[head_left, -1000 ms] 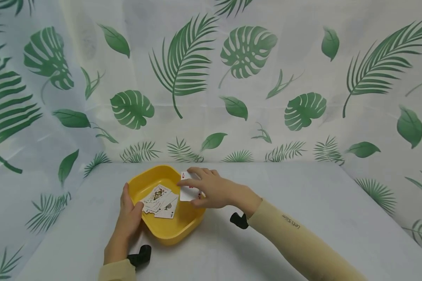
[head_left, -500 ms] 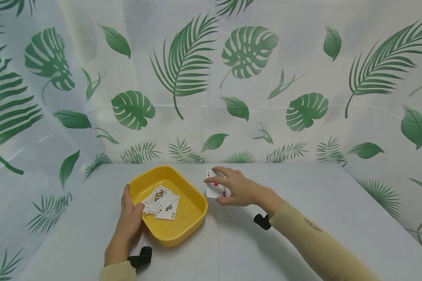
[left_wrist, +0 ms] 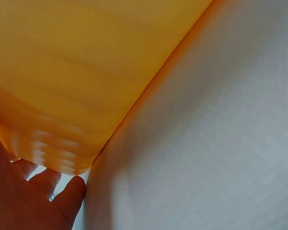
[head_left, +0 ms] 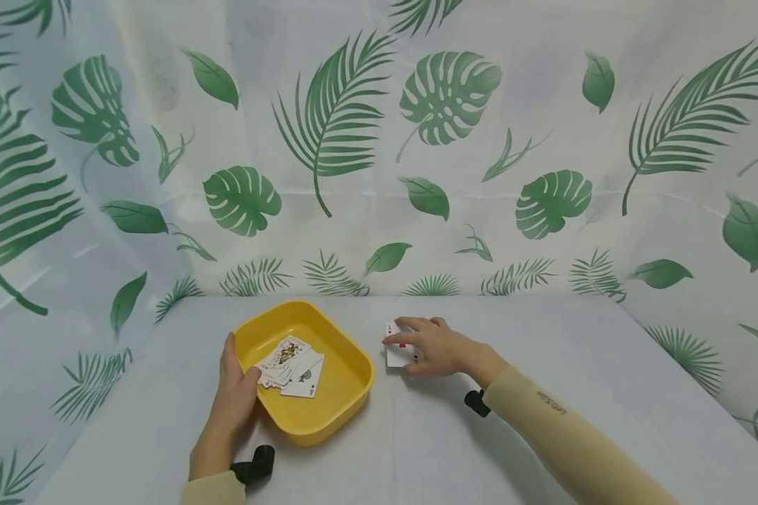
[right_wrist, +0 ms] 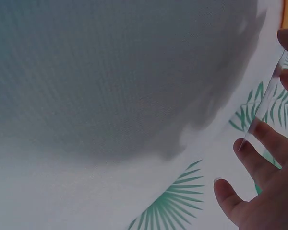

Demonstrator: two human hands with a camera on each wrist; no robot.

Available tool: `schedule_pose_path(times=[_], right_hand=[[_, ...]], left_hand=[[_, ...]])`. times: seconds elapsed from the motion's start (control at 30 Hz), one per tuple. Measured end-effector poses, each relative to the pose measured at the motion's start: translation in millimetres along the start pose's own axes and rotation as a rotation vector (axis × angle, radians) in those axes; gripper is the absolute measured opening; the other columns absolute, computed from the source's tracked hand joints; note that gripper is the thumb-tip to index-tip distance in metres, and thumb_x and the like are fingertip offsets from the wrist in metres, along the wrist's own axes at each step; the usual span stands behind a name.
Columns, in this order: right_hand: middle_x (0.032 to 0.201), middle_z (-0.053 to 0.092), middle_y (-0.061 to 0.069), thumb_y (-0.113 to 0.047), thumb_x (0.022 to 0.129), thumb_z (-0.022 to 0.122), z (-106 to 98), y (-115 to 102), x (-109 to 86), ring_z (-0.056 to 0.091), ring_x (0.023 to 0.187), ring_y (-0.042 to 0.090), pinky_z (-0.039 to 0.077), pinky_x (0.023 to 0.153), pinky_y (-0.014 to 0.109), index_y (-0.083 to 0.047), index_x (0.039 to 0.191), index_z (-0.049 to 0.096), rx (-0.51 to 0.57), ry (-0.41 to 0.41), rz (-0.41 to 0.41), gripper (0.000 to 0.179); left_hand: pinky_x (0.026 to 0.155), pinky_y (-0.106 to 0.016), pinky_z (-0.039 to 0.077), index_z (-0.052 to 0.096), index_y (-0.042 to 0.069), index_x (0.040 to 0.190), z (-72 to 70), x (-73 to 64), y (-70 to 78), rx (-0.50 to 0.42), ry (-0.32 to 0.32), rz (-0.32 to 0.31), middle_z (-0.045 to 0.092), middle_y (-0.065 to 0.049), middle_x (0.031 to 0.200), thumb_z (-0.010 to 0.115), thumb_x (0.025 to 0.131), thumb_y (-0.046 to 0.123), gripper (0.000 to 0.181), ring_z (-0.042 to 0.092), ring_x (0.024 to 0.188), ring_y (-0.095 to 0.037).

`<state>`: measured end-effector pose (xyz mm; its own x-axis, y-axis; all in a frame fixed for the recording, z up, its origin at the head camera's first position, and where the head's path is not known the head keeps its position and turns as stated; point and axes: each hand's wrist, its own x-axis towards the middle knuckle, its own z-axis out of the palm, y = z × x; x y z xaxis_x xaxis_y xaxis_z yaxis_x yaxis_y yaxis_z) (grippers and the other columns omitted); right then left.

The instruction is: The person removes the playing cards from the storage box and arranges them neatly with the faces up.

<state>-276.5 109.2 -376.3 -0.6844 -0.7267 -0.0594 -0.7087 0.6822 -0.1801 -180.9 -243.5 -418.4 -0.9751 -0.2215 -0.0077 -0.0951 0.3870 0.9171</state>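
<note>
A yellow square tub (head_left: 337,410) stands on the white table, with several playing cards (head_left: 290,365) lying in it, a joker and an ace of spades on show. My left hand (head_left: 232,386) grips the tub's left side, thumb over the rim and fingers along the outer wall (left_wrist: 53,96). To the right of the tub my right hand (head_left: 439,347) holds an ace of hearts (head_left: 396,356) by its edges, face up and low over the table. Seen edge-on in the right wrist view, the card (right_wrist: 264,103) sits between thumb and fingertips, with a gap above the table's surface.
The white cloth-covered table (head_left: 543,393) stretches to both sides and in front of the tub. A white curtain with green leaf prints (head_left: 354,231) hangs along the back and both sides. Black wrist mounts (head_left: 255,464) sit at both cuffs.
My right hand has carried the ace of hearts from over the tub's right rim out to the right, then lowered it toward the table. The left hand stays on the tub.
</note>
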Motion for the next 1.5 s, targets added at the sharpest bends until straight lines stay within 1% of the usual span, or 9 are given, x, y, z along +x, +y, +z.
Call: schedule_pose_path(times=[0.17,0.3,0.5,0.77,0.97,1.13,1.3,1.43,1.5], right_hand=[[0.155,0.04,0.016,-0.028,0.091,0.07,5,9,4.0,0.037,0.141,0.036,0.029,0.107,0.065,-0.026,0.143,0.058,0.013,-0.042,0.03,0.053],[0.155,0.04,0.014,-0.028,0.09,0.068,7,15,7.5,0.037,0.142,0.034,0.028,0.107,0.067,-0.026,0.143,0.058,0.046,-0.075,0.053,0.054],[0.158,0.037,0.012,-0.031,0.091,0.065,10,18,10.2,0.037,0.142,0.034,0.026,0.109,0.068,-0.027,0.146,0.055,0.095,-0.127,0.083,0.056],[0.16,0.033,0.011,-0.03,0.093,0.064,13,20,10.3,0.033,0.144,0.032,0.025,0.11,0.066,-0.026,0.149,0.051,0.096,-0.135,0.086,0.057],[0.16,0.034,0.01,-0.033,0.094,0.065,13,21,9.9,0.028,0.146,0.032,0.025,0.11,0.067,-0.026,0.15,0.049,0.096,-0.13,0.089,0.059],[0.159,0.034,0.011,-0.04,0.094,0.066,5,17,12.1,0.029,0.146,0.034,0.024,0.111,0.067,-0.025,0.152,0.047,0.106,-0.081,0.099,0.063],[0.159,0.034,0.013,-0.04,0.097,0.064,-5,10,16.7,0.033,0.143,0.037,0.026,0.111,0.066,-0.023,0.153,0.046,0.111,0.003,0.067,0.061],[0.16,0.033,0.013,-0.042,0.099,0.062,-13,0,20.1,0.034,0.143,0.039,0.025,0.112,0.066,-0.025,0.155,0.043,0.137,0.055,0.055,0.062],[0.162,0.031,0.01,-0.045,0.099,0.06,-16,-5,22.1,0.033,0.143,0.038,0.025,0.114,0.064,-0.029,0.156,0.04,0.141,0.068,0.058,0.063]], left_hand=[[0.121,-0.052,0.009,-0.017,0.011,0.16,1.0,0.2,-0.2,0.004,-0.002,-0.006,-0.01,-0.017,0.167,0.04,0.094,0.008,0.087,0.011,0.15,-0.038],[0.121,-0.052,0.008,-0.017,0.011,0.16,1.0,0.8,0.4,0.001,-0.002,0.003,-0.01,-0.016,0.167,0.04,0.094,0.009,0.087,0.01,0.15,-0.037],[0.121,-0.051,0.006,-0.016,0.01,0.16,-0.5,-0.5,1.6,-0.001,-0.001,0.014,-0.01,-0.016,0.167,0.039,0.093,0.007,0.086,0.006,0.152,-0.036],[0.121,-0.051,0.007,-0.016,0.011,0.16,-1.3,0.7,1.6,0.007,-0.007,0.016,-0.01,-0.016,0.167,0.04,0.094,0.007,0.087,0.007,0.151,-0.036],[0.121,-0.051,0.007,-0.015,0.011,0.16,-0.3,0.9,2.2,0.005,-0.002,0.014,-0.009,-0.016,0.167,0.04,0.093,0.007,0.087,0.008,0.151,-0.036],[0.121,-0.05,0.008,-0.015,0.01,0.16,-0.3,0.1,2.5,0.006,-0.001,0.011,-0.008,-0.016,0.167,0.04,0.093,0.007,0.087,0.009,0.151,-0.036],[0.121,-0.05,0.008,-0.015,0.01,0.16,-1.3,0.0,2.5,0.008,0.0,0.011,-0.008,-0.016,0.167,0.04,0.093,0.007,0.086,0.01,0.151,-0.036],[0.121,-0.05,0.008,-0.015,0.011,0.16,-1.6,0.1,2.3,0.005,0.001,0.009,-0.008,-0.016,0.167,0.04,0.094,0.007,0.086,0.01,0.151,-0.036],[0.121,-0.051,0.008,-0.016,0.011,0.16,-1.4,0.1,2.3,0.004,-0.001,0.004,-0.009,-0.017,0.167,0.04,0.094,0.007,0.086,0.01,0.151,-0.037]])
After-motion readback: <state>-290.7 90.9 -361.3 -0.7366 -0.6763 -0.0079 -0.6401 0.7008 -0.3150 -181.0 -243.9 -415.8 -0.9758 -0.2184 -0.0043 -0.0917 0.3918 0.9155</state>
